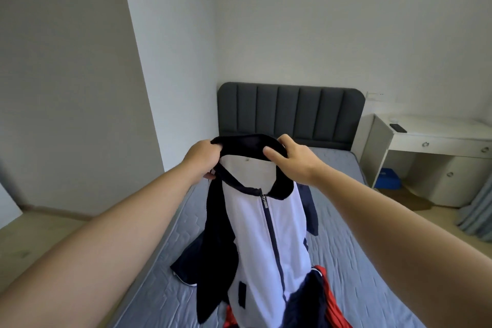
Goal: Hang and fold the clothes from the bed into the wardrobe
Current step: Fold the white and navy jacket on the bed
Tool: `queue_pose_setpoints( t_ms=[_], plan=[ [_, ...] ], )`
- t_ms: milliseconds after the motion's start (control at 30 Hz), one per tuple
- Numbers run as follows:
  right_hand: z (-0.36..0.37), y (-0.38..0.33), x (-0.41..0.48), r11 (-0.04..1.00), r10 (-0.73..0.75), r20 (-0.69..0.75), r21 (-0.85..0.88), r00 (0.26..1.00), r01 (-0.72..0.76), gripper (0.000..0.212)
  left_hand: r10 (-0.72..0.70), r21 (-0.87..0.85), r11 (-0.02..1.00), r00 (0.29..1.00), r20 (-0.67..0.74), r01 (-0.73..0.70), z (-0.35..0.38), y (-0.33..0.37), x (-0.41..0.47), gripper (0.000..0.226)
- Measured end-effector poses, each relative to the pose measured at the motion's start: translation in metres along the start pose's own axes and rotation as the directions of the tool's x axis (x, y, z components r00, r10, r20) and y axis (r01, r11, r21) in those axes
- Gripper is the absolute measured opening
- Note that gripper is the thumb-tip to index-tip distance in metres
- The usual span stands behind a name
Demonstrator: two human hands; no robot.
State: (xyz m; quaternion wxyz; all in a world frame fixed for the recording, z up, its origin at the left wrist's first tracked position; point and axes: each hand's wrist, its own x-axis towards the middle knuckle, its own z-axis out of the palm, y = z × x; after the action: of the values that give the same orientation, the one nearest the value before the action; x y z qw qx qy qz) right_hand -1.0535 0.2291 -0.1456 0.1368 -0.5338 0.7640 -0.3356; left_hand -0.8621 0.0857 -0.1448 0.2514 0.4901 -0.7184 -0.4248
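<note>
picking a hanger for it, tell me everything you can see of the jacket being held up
The jacket is soft-looking, with a white front, navy sleeves and a navy collar. A navy zip runs down the middle, closed to the neck. It hangs upright, front to the camera, with the left hand and right hand gripping its collar. One sleeve touches the bed, and its hem meets a red garment.

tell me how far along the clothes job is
Done: nothing shows as finished, and the wardrobe is out of view. In hand: the left hand and right hand grip the navy collar of the white and navy zip jacket, held up over the bed, with no hanger visible. Left: hanging or folding this jacket, then the red garment lying on the bed below it.
</note>
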Motion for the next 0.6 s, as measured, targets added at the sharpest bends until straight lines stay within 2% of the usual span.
queue_pose_setpoints(
  t_ms=[33,100,133,200,267,333,400,467,500,600],
  plan=[
    [-0.003,0.002,-0.002,1.000,0.002,0.064,-0.012,0.998,-0.001,0.039,-0.055,-0.177,0.982,0.997,0.053,0.064,0.003,0.000,-0.002,0.021],
    [-0.011,0.006,-0.006,0.999,0.045,0.164,-0.010,0.985,-0.044,0.045,-0.050,-0.258,0.963,0.994,0.096,0.073,0.006,-0.003,-0.002,0.024],
    [-0.014,0.011,-0.007,0.998,0.064,0.193,-0.035,0.979,-0.058,0.053,-0.002,-0.210,0.977,0.995,0.099,0.023,0.008,-0.006,-0.001,0.025],
    [-0.016,0.021,-0.012,0.984,0.083,0.202,-0.173,0.976,-0.048,0.063,0.136,0.018,0.990,0.986,0.092,-0.139,0.008,-0.013,0.000,0.023],
    [-0.016,0.034,-0.016,0.946,0.096,0.177,-0.323,0.980,-0.035,0.063,0.254,0.217,0.935,0.956,0.145,-0.281,0.007,-0.022,0.001,0.021],
    [-0.014,0.041,-0.018,0.892,0.069,0.166,-0.452,0.984,0.013,0.046,0.314,0.298,0.871,0.910,0.271,-0.390,0.006,-0.029,-0.005,0.029],
    [-0.013,0.046,-0.023,0.842,0.065,0.157,-0.539,0.986,0.031,0.027,0.330,0.419,0.757,0.847,0.417,-0.501,0.008,-0.033,-0.012,0.044],
    [-0.009,0.050,-0.028,0.856,0.070,0.145,-0.518,0.987,0.015,0.023,0.333,0.501,0.652,0.809,0.485,-0.569,0.010,-0.036,-0.015,0.058],
    [-0.006,0.054,-0.030,0.871,0.076,0.127,-0.491,0.989,-0.003,0.024,0.327,0.516,0.632,0.803,0.498,-0.578,0.010,-0.036,-0.017,0.063],
    [0.004,0.063,-0.034,0.925,0.111,0.046,-0.370,0.993,-0.086,0.018,0.201,0.511,0.655,0.780,0.593,-0.557,0.006,-0.034,-0.022,0.088]
  ],
)
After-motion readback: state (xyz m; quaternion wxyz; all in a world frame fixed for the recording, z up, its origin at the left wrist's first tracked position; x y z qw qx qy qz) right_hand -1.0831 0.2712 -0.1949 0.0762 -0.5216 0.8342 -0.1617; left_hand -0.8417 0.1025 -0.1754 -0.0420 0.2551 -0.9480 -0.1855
